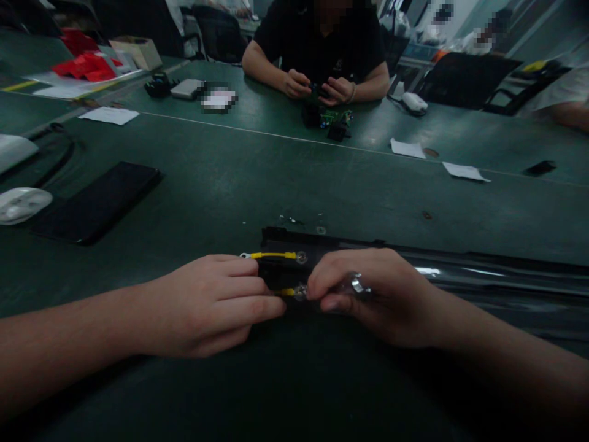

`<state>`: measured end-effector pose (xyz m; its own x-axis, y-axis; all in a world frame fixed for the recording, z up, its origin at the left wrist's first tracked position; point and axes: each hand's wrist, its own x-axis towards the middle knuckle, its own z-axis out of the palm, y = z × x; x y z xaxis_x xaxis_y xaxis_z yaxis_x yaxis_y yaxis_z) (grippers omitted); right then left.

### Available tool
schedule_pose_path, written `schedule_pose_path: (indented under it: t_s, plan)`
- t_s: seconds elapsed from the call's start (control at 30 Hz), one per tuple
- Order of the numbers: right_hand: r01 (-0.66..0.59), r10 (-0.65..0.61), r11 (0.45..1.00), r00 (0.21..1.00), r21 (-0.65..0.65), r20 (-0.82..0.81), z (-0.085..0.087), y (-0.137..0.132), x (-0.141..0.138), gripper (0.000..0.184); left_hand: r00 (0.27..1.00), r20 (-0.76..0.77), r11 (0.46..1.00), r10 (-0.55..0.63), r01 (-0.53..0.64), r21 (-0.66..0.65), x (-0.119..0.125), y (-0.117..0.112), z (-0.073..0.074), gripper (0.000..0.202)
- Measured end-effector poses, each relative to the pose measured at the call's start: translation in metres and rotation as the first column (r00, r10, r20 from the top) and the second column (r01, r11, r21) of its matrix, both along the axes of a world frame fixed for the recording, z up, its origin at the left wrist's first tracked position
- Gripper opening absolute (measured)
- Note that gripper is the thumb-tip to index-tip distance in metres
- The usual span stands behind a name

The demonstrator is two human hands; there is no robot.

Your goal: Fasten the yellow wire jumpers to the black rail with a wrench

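A short yellow wire point(273, 255) with a silver ring terminal at its left end and a clear round piece at its right end lies on a long black glossy part point(331, 241). Just in front of it runs a second yellow wire point(286, 292), partly hidden by fingers. My left hand point(216, 307) is closed, its curled fingertips around the left stretch of that second wire. My right hand point(386, 294) pinches close to the wire's clear right end. A shiny silver curved piece point(359, 283) shows between the right fingers; what else they grip is unclear.
A black phone-like slab point(99, 202) and a white mouse-like object point(23, 204) lie at the left. Across the green table point(221, 166), a person point(322, 61) handles small dark parts beside a green circuit board point(334, 120). Paper slips point(407, 148) lie along the table seam.
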<state>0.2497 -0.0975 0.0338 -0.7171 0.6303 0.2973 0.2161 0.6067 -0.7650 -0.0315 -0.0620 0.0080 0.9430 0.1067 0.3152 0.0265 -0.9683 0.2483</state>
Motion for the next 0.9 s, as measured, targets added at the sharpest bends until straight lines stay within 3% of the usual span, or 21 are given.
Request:
schedule_pose_path:
  t_s: [0.13,0.27,0.37,0.63,0.9]
  plan:
    - [-0.015,0.015,1.000,0.999,0.015,0.036,0.0026,-0.0001,0.0008,0.013,1.000,-0.014,1.000,0.000,0.000,0.000,-0.0010,-0.0003,0.0005,0.030]
    - [-0.015,0.015,1.000,1.000,-0.014,0.009,0.0014,0.0003,-0.0002,0.005,1.000,0.001,1.000,-0.002,0.002,-0.006,-0.0020,-0.0012,0.0014,0.029]
    - [-0.013,0.012,0.999,1.000,-0.044,-0.021,-0.0004,0.0001,-0.0009,0.009,1.000,0.007,1.000,-0.010,0.011,-0.018,-0.0019,-0.0011,0.0005,0.030]
    - [-0.001,0.001,1.000,1.000,0.010,0.031,0.0025,-0.0008,-0.0002,0.013,1.000,-0.019,1.000,-0.006,0.005,-0.025,-0.0020,0.0001,0.0004,0.031]
    - [-0.023,0.023,1.000,1.000,-0.011,-0.004,-0.0009,0.0009,0.0002,0.004,1.000,-0.013,1.000,-0.001,0.001,-0.006,-0.0020,-0.0011,0.0004,0.029]
